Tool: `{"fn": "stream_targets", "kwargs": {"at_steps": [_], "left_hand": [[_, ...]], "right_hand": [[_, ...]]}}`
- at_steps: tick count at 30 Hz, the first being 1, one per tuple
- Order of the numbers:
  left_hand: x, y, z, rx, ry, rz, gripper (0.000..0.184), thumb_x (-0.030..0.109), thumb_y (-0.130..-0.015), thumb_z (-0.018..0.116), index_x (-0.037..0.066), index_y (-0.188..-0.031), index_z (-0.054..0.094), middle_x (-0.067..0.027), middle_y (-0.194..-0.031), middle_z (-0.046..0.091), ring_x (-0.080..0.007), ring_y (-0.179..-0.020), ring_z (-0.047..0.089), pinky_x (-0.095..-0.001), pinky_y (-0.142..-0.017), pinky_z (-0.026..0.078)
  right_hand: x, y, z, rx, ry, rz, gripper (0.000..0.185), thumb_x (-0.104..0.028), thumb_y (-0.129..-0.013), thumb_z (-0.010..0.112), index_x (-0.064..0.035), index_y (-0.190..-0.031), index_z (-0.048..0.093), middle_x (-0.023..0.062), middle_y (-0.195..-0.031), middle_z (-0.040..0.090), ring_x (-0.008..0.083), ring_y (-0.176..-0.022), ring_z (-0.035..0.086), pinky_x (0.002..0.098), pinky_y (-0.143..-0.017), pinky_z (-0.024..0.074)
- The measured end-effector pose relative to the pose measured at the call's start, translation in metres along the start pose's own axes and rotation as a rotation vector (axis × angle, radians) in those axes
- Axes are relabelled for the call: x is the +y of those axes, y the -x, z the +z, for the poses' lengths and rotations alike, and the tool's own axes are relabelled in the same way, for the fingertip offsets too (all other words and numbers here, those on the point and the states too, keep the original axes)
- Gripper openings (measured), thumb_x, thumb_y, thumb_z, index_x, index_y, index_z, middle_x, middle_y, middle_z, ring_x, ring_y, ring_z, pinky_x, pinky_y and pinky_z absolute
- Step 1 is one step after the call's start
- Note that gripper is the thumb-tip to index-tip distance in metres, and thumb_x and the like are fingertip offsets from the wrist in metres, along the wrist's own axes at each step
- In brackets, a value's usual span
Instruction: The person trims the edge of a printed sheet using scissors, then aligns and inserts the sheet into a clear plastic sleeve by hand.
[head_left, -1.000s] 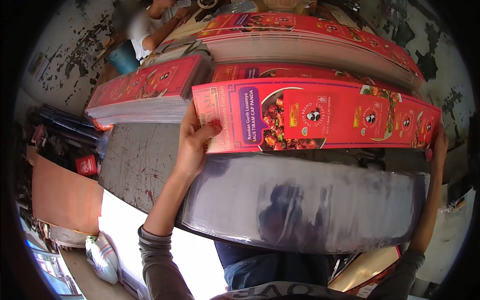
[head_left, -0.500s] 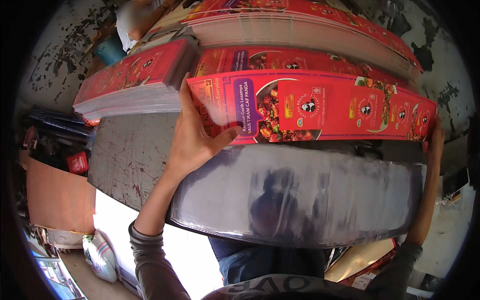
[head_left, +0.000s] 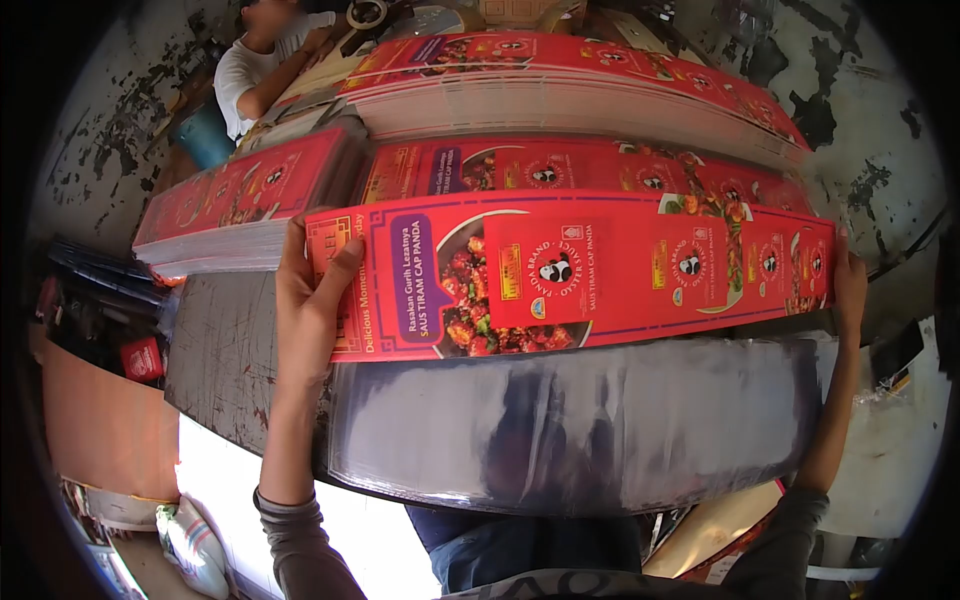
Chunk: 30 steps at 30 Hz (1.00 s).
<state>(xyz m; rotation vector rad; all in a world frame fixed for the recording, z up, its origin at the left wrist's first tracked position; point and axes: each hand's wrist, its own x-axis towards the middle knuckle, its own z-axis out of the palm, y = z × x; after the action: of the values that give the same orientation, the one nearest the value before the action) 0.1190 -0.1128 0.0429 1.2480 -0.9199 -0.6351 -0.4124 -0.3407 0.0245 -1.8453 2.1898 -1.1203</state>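
Observation:
A long red printed strip (head_left: 625,300) with a panda logo and food pictures stretches between my two hands. My left hand (head_left: 312,300) grips its left end, thumb on the printed face and fingers behind. At the far right end my right hand (head_left: 848,280) holds the edge, its fingers partly hidden. Below the strip, nearest my body, lies a glossy transparent plastic sheet stack (head_left: 580,430). Just behind the held strip are more red printed strips (head_left: 400,165), partly covered by it.
A tall stack of red strips (head_left: 590,95) stands at the back, and another stack (head_left: 240,205) sits at the left on the scratched grey table (head_left: 225,345). Beyond them is a person in a white shirt (head_left: 245,75), near a blue bucket (head_left: 203,135).
The held strip has come left and closer to my body. My left hand now pinches its left end, with the thumb over the print. The view has shifted slightly, showing more of the person.

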Motion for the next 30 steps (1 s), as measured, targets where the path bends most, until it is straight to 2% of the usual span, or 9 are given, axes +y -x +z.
{"fn": "stream_targets", "kwargs": {"at_steps": [3,7,9,11,15,19,22,25,30], "left_hand": [[0.006,-0.001,-0.007,-0.047,0.020,-0.033,0.034,0.009,-0.084,0.053,-0.003,-0.114,0.040,-0.0108,-0.095,0.058,-0.0106,-0.080,0.059,-0.0238,-0.068,0.050],[0.000,-0.006,-0.013,-0.095,0.096,-0.175,0.030,0.010,-0.084,0.053,-0.003,-0.109,0.043,-0.0105,-0.095,0.058,-0.0104,-0.079,0.059,-0.0227,-0.067,0.050],[-0.005,-0.009,-0.014,-0.139,0.083,-0.237,0.031,0.009,-0.083,0.053,-0.003,-0.109,0.043,-0.0109,-0.095,0.058,-0.0111,-0.079,0.060,-0.0231,-0.067,0.050],[-0.007,-0.009,-0.013,-0.176,0.071,-0.300,0.031,0.009,-0.083,0.054,-0.003,-0.110,0.043,-0.0114,-0.095,0.058,-0.0117,-0.079,0.060,-0.0235,-0.068,0.050],[-0.007,-0.009,-0.010,-0.206,0.117,-0.351,0.037,0.010,-0.082,0.055,-0.004,-0.113,0.041,-0.0132,-0.098,0.058,-0.0131,-0.081,0.060,-0.0243,-0.068,0.051],[-0.005,-0.007,-0.013,-0.226,0.201,-0.399,0.041,0.009,-0.082,0.055,-0.004,-0.117,0.039,-0.0141,-0.101,0.057,-0.0141,-0.083,0.060,-0.0246,-0.069,0.051],[-0.004,-0.003,-0.009,-0.282,0.112,-0.389,0.041,0.010,-0.083,0.054,-0.004,-0.118,0.038,-0.0132,-0.103,0.057,-0.0138,-0.086,0.059,-0.0243,-0.073,0.048],[-0.013,-0.002,-0.004,-0.379,0.066,-0.358,0.042,0.010,-0.084,0.053,-0.004,-0.119,0.036,-0.0119,-0.104,0.056,-0.0128,-0.091,0.056,-0.0244,-0.078,0.045],[-0.005,-0.002,-0.003,-0.417,0.017,-0.411,0.040,0.010,-0.085,0.051,-0.003,-0.119,0.035,-0.0108,-0.107,0.054,-0.0122,-0.096,0.053,-0.0244,-0.081,0.042]], "right_hand": [[-0.045,0.027,-0.006,-0.095,0.357,-0.011,0.057,-0.055,-0.085,0.037,-0.0030,-0.081,0.062,0.0146,-0.069,0.060,0.0291,-0.068,0.054,0.0367,-0.073,0.0409],[-0.102,0.065,0.001,0.355,0.850,-0.398,0.039,-0.031,-0.080,0.056,-0.0107,-0.113,0.049,0.0116,-0.112,0.048,0.0255,-0.112,0.039,0.0523,-0.091,0.0277],[-0.131,0.071,0.006,0.396,0.811,-0.751,0.048,-0.028,-0.076,0.060,-0.0115,-0.118,0.043,0.0151,-0.119,0.039,0.0317,-0.111,0.039,0.0500,-0.091,0.0302],[-0.154,0.069,0.019,0.079,0.570,-0.875,0.049,-0.026,-0.075,0.061,-0.0080,-0.117,0.044,0.0184,-0.118,0.040,0.0338,-0.110,0.039,0.0469,-0.093,0.0303],[-0.209,0.055,0.049,-0.002,0.347,-1.215,0.050,-0.029,-0.079,0.057,-0.0045,-0.119,0.041,0.0197,-0.126,0.035,0.0369,-0.112,0.039,0.0475,-0.094,0.0309],[-0.240,0.023,0.091,0.075,0.171,-1.211,0.049,-0.030,-0.082,0.054,-0.0037,-0.121,0.040,0.0183,-0.124,0.040,0.0340,-0.111,0.042,0.0480,-0.094,0.0319],[-0.249,0.016,0.114,-0.072,0.143,-0.982,0.048,-0.031,-0.083,0.052,-0.0029,-0.121,0.041,0.0173,-0.116,0.048,0.0316,-0.108,0.046,0.0447,-0.090,0.0354],[-0.240,0.008,0.125,0.048,-0.005,-1.123,0.041,-0.032,-0.082,0.055,-0.0054,-0.112,0.049,0.0139,-0.101,0.055,0.0310,-0.099,0.049,0.0407,-0.085,0.0382],[-0.242,0.017,0.119,0.216,0.009,-1.010,0.038,-0.035,-0.075,0.061,-0.0028,-0.094,0.055,0.0094,-0.088,0.053,0.0267,-0.089,0.051,0.0376,-0.075,0.0416]]}}
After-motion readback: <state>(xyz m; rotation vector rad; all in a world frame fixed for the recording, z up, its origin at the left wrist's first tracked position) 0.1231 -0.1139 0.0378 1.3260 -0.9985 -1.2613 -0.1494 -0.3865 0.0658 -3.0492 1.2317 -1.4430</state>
